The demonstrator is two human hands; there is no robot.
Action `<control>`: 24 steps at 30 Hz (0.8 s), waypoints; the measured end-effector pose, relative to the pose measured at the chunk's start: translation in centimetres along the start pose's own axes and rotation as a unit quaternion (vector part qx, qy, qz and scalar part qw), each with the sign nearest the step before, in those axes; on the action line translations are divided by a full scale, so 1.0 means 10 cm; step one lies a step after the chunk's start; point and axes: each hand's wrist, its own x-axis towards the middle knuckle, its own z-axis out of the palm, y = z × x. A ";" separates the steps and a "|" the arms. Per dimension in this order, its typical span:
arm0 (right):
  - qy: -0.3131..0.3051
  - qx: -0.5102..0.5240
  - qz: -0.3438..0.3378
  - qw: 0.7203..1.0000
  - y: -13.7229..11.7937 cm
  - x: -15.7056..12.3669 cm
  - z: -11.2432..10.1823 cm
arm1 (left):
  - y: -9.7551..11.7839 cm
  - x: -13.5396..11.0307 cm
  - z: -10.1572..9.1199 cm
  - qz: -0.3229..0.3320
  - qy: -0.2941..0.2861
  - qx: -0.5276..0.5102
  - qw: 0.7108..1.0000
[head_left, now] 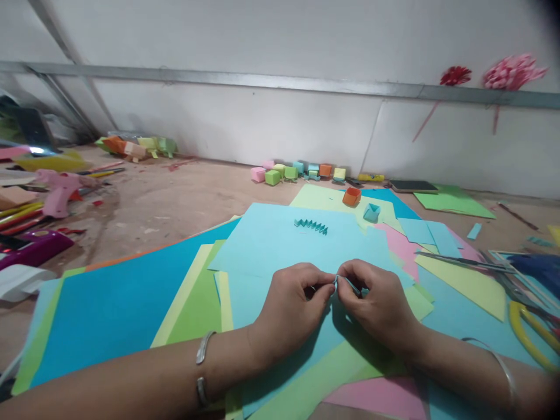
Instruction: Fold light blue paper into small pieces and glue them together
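Note:
My left hand [301,300] and my right hand [371,300] meet fingertip to fingertip over the light blue sheets. Between them they pinch a small light blue paper strip [336,281], mostly hidden by the fingers. Both hands are closed on it. Just beyond them, a teal strip folded in zigzags [311,226] lies on a light blue sheet [262,233]. Farther back sit an open orange paper box [351,196] and an open light blue paper box [371,212].
Small closed paper cubes [290,172] stand along the wall. Scissors with yellow handles [520,332] lie at the right. A pink glue gun [59,189], pencils and a white adapter [26,282] are at the left. A phone [413,186] rests at the back right.

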 end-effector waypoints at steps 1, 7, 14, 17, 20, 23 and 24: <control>0.004 0.002 0.001 1.000 0.00 0.00 0.00 | -0.01 0.00 0.00 0.013 0.003 0.010 1.000; 0.022 -0.027 -0.014 0.999 0.07 0.06 0.03 | -0.01 0.03 0.04 0.002 0.006 0.016 1.000; 0.010 -0.042 -0.027 0.999 0.12 0.05 0.00 | 0.03 -0.01 -0.03 -0.028 -0.119 -0.124 0.985; -0.003 -0.055 -0.030 0.998 0.13 0.03 -0.01 | 0.01 -0.01 -0.06 -0.045 -0.153 -0.176 0.971; -0.014 -0.071 -0.045 0.996 0.12 0.02 -0.02 | -0.02 0.00 -0.06 -0.020 -0.150 -0.164 0.975; -0.024 -0.073 -0.055 0.996 0.09 0.02 -0.03 | -0.03 0.00 -0.06 -0.018 -0.145 -0.159 0.976; -0.025 -0.071 -0.059 0.995 0.08 0.02 -0.04 | -0.03 0.00 -0.06 -0.021 -0.145 -0.165 0.975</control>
